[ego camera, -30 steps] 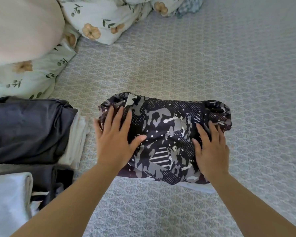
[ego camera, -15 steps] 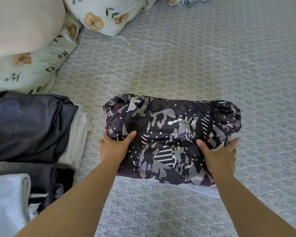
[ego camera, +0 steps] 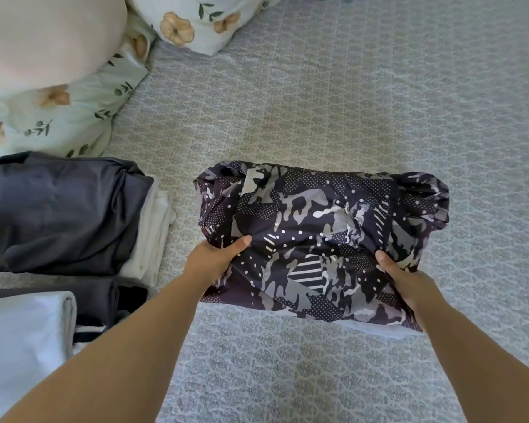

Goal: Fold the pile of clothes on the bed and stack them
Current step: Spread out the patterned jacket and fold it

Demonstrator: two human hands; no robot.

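Bed point(ego camera: 333, 96) under a pale grey patterned coverlet fills the view; floral pillows point(ego camera: 58, 117) and a plain cream one point(ego camera: 43, 38) crowd the far left corner. Along the left edge sits the stack of folded clothes point(ego camera: 58, 212): a dark grey piece on top, white layers showing beneath its right side, with more dark and white garments nearer to us. In the middle of the bed lies the camouflage-print garment point(ego camera: 318, 233), already folded into a puffy rectangle, well apart from the stack, a pale lining peeking out at its near right corner. We hold it at both near corners. Our left hand point(ego camera: 214, 257) grips the left side, thumb lying on top of the fabric, the other fingers tucked under and out of sight. Our right hand point(ego camera: 400, 276) grips the right side the same way, thumb on top, fingers curled beneath. Judgement: the fold looks done and the step in hand is the lift and carry to the stack. To do it well we should keep both hands level so the layers don't slide open, support from below, set it squarely on the dark grey piece with edges aligned, then press out the trapped air before letting go.
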